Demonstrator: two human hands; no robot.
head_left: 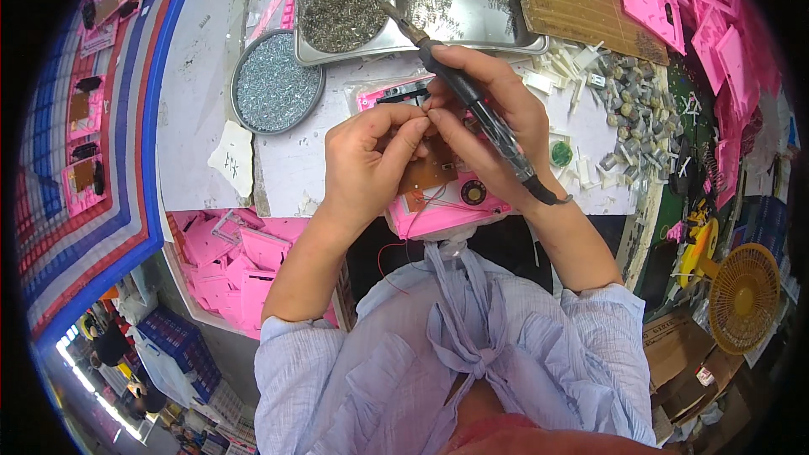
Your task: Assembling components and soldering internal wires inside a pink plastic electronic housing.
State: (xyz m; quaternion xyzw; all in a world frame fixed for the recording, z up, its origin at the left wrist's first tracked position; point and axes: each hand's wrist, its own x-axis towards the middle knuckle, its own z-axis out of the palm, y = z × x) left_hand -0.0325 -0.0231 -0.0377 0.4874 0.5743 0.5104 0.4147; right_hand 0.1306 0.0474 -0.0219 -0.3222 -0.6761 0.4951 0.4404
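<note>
My right hand [497,101] is closed round a black electric screwdriver [472,93], its metal end tilted up and left over the tray. My left hand [371,156] is closed, thumb and fingertips pinched, meeting my right fingertips; what lies between them is too small to make out. Beneath both hands sits a pink plastic housing [421,221] at the table's near edge. It carries a brown circuit board [434,167], thin loose wires and a round black part [474,192]. Behind my fingers the housing's far end, with a black strip [400,94], is partly hidden.
A round dish [237,76] of small silvery screws stands left of a metal tray [337,56] with small springs. Cardboard [590,13] with more springs lies far right. White plastic parts [548,76] and grey pieces [645,109] spread right. Pink housings [244,261] fill a box lower left.
</note>
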